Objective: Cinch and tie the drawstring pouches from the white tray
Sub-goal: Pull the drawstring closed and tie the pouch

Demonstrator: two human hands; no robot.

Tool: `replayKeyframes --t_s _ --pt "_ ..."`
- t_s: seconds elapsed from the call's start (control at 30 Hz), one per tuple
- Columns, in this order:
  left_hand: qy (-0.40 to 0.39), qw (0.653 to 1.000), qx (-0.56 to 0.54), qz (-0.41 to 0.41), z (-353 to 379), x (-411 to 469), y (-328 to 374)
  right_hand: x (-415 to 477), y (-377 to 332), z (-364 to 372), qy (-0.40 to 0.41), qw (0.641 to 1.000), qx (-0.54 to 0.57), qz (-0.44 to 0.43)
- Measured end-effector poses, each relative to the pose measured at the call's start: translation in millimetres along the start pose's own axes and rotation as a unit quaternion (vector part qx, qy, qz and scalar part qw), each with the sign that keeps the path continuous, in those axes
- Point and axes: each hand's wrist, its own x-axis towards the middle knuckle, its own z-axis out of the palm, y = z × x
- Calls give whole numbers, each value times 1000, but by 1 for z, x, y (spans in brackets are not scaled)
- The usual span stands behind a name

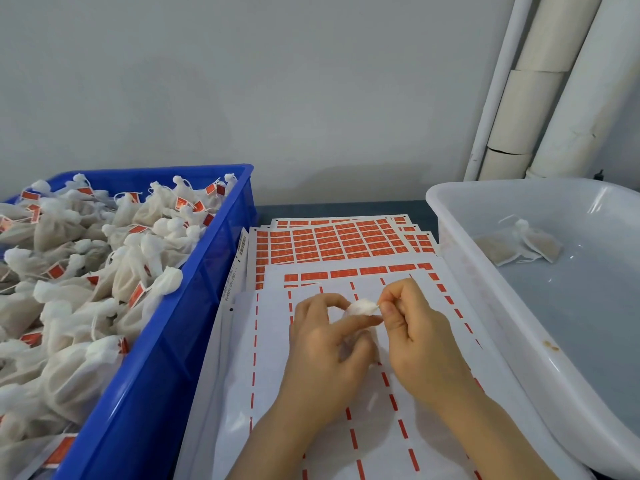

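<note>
I have one pouch (362, 306) lifted just above the label sheets (332, 242), midway between the crate (156, 375) and the tray (526, 317). My left hand (322, 351) is curled around it, with thumb and forefinger clamped at its gathered neck. This keeps the body from turning while the top is worked. My right hand (419, 341) has its thumb and forefinger pinched together on the pouch's tip. I take it they are on the drawstring, though the cord is too thin to make out.

I judge this to be the cinching or knotting step. Holding the pouch in the air between both hands gives the cord room to pull away sideways.

Two loose pouches (519, 242) lie flat at the far end of the tray, within reach of my right hand. The crate on my left is heaped with tied pouches (104, 258) bearing red tags, so the finished one probably goes there.
</note>
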Motion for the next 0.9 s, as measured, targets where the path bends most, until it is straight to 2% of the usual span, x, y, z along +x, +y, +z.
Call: replayKeyframes --t_s 0.1,0.17,0.33,0.43,0.5,0.67,0.8,0.9 --pt "24 996 -51 -76 -3 0 5 0 1 3 -2 1000 -11 -9" --pt "22 980 -130 -146 -8 1 9 0 2 4 0 1000 -21 -19" --pt "4 899 -300 -319 -13 8 18 0 0 5 -12 999 -27 -30" --pt "15 848 -390 -358 -19 11 16 -1 -1 6 -25 999 -28 -28" --pt "25 833 -409 -373 -21 12 14 -1 -2 7 -37 998 -30 -28" --pt "23 848 -378 -370 -20 14 15 -1 -4 7 -65 997 -20 -21" --pt "43 878 -344 -330 -20 11 18 -1 -3 8 -87 996 -13 -23" --pt "73 877 -352 -319 -20 12 18 -1 -1 9 -99 994 -21 -31"
